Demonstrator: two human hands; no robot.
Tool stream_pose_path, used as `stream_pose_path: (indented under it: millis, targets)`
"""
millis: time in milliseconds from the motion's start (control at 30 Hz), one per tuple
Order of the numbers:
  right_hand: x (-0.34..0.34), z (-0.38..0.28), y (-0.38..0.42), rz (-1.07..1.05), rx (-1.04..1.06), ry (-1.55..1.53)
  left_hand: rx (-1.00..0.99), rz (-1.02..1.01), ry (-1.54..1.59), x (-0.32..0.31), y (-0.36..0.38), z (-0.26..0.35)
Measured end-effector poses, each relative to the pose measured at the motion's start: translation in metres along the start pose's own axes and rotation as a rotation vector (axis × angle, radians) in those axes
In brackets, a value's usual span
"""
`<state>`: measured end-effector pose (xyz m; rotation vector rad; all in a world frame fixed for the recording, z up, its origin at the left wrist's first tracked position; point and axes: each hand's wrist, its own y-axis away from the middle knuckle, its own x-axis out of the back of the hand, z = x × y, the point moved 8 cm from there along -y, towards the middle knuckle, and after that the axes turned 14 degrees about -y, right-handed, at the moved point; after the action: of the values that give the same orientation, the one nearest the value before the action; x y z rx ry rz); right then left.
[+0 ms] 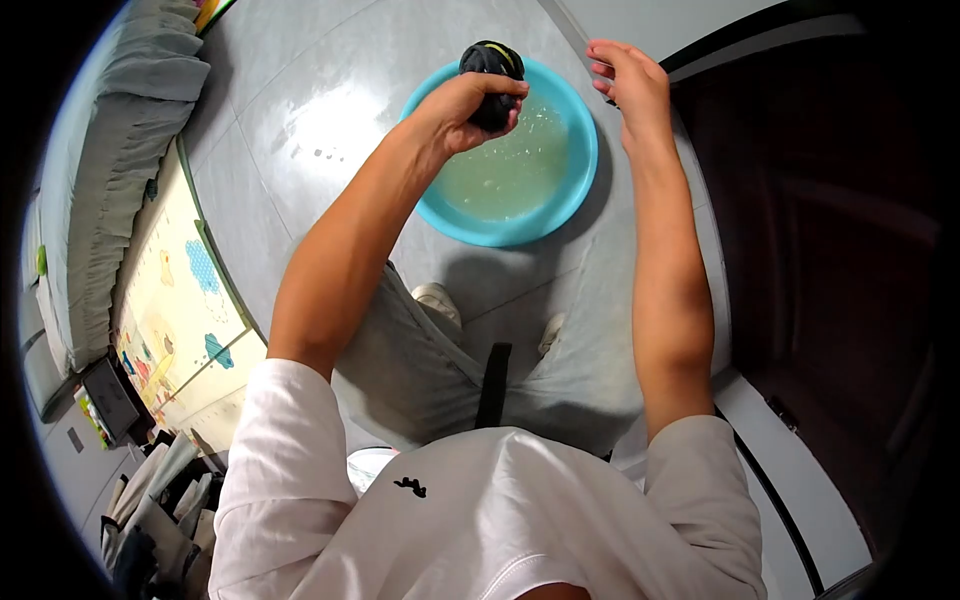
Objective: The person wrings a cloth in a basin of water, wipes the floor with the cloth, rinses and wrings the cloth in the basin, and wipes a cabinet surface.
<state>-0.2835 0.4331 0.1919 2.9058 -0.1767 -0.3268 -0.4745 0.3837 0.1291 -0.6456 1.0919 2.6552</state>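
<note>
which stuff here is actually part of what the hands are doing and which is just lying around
In use:
- dark bundled item with a yellow-green stripe, gripped in the left hand
- blue basin of cloudy water on the floor, right below it
- right hand, raised beside the basin, holding nothing clearly visible

Lying about:
- patterned play mat
- grey ruffled cover
- dark wooden door

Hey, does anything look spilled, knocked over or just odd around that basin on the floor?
Nothing stands out. The blue basin sits level on the floor, water inside. The left hand holds a dark balled item over it; the right hand hovers beside.
</note>
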Motion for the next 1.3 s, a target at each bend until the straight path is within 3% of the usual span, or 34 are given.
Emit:
stream_pose_path:
  millis: [200, 433, 567, 667, 833, 967, 1067, 1300]
  targets:
    - [-0.018, 0.015, -0.002, -0.123, -0.021, 0.069, 0.008, -0.008, -0.114, -0.002, -0.004, -0.005]
    - [-0.063, 0.025, 0.022, -0.446, -0.270, -0.002, -0.074, 0.014, -0.333, -0.020, 0.010, 0.001]
    - [-0.067, 0.036, 0.023, -0.462, -0.285, 0.142, -0.060, -0.017, -0.387, -0.032, 0.013, -0.005]
    - [-0.067, 0.042, 0.015, -0.550, -0.435, -0.120, 0.005, -0.065, -0.214, -0.044, 0.022, -0.011]
    - [-0.075, 0.040, 0.020, -0.712, -0.486, -0.255, 0.065, -0.325, 0.098, -0.059, 0.031, -0.009]
    - [-0.100, 0.038, 0.039, -0.935, -0.571, -0.708, 0.114, -0.494, 0.235, -0.067, 0.042, -0.005]
    - [-0.087, 0.064, 0.020, -0.829, -0.593, -0.627, 0.150, -0.492, 0.037, -0.067, 0.037, -0.012]
    - [-0.075, 0.112, 0.014, -0.534, -0.695, -0.372, 0.315, -0.261, -0.167, -0.028, 0.004, -0.054]
